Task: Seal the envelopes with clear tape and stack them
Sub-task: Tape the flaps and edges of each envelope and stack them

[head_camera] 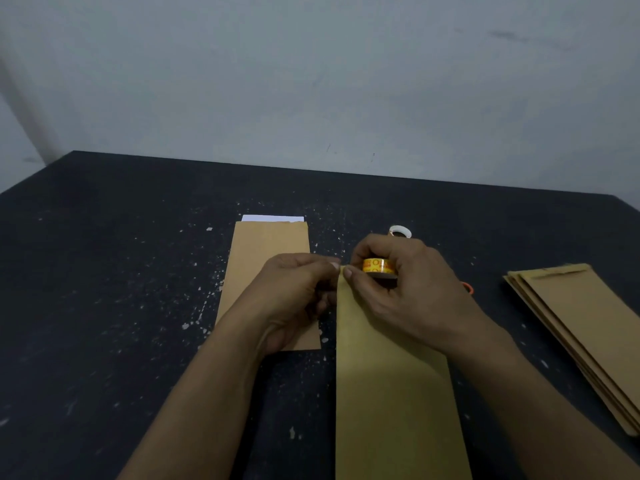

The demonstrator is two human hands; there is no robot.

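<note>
Sealing in hand. We find the right hand [398, 292] gripping the tape roll [378, 266] at the twelve-o'clock edge of the envelope [391, 393]. The left hand [294, 292], at the roll's nine o'clock, is curled, its hold indeterminable. Next, we judge: draw tape across, press flat.

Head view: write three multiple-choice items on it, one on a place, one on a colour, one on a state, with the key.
1. Where is the stack of envelopes? A) person's right B) person's left C) on the floor
2. Label colour on the tape roll? A) blue B) yellow-orange C) green
3. The right hand is: A) lying flat B) gripping the tape roll C) lifting the stack
Key: 1A, it lies at the frame's right; 2B, yellow with orange print; 3B, its fingers curl round the roll.
</note>
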